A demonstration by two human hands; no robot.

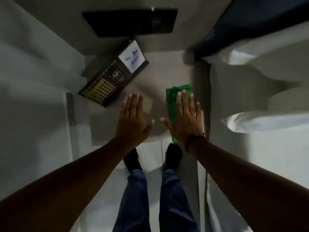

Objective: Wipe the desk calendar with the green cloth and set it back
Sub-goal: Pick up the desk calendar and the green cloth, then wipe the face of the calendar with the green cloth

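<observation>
At the left of the small pale table (103, 131), the desk calendar (113, 72) is lying at a slant, its dark face carrying a yellowish grid at the near end and a white note (132, 58) with handwriting at the far end. It is sitting well apart from both hands. Just right of it, the left hand (132, 121) is stretching out flat over the bare tabletop, fingers straight and together, thumb splayed, grasping nothing; whether the palm is pressing the surface or hovering above it is hard to tell in the dim light. Further right, the right hand (184, 118) is lying flat, palm down, on the folded green cloth (173, 101), fingers extended rather than curled, so it is pressing the cloth, not gripping it. The cloth is resting along the table's right edge. A dark band (192, 141) is circling that wrist. Behind, a black panel (132, 22) is leaning at the wall.
</observation>
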